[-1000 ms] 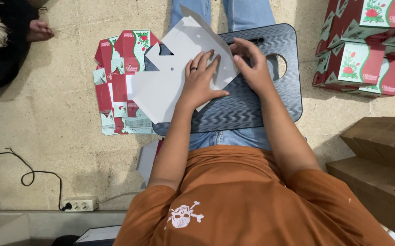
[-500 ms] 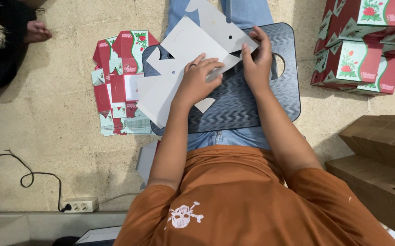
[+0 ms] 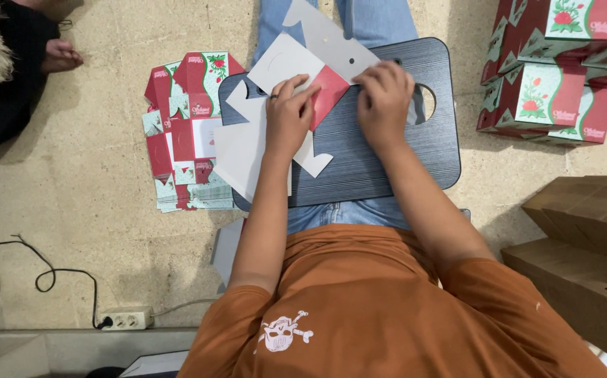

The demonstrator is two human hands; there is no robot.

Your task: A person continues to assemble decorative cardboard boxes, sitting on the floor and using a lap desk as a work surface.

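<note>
— What are the two hands doing?

— Both are pressed down on a flat carton blank (image 3: pixel 286 105), a die-cut sheet with its white inner side up and one red printed flap folded over near the middle. The left hand (image 3: pixel 291 112) lies on the sheet with fingers curled, its fingertips holding down the edge of that red flap; there is a ring on one finger. The right hand (image 3: pixel 385 98) sits just beside it, fingers bent and pinching the blank's edge at the flap's other end.

— And where does the blank lie?

— On a dark, ribbed lap board (image 3: pixel 387 161) with a cut-out handle hole on its right side, which rests across the person's blue-jeaned legs. Part of the sheet hangs over the board's left edge and another part reaches past its far edge.

— What is around?

— On the tiled floor (image 3: pixel 86 231) to the left, touching the board's edge, a stack of flat blanks (image 3: pixel 181 133) lies printed side up, red and pale green with a flower picture. At the upper right, folded boxes (image 3: pixel 555 70) of the same print are piled together. Below them, brown cardboard cartons (image 3: pixel 583 245) stand by the person's right arm.

— Anyone else?

— At the upper left, another person's foot (image 3: pixel 58 56) shows beside dark clothing. A power strip (image 3: pixel 125 320) with a black cable lies at the lower left.
</note>
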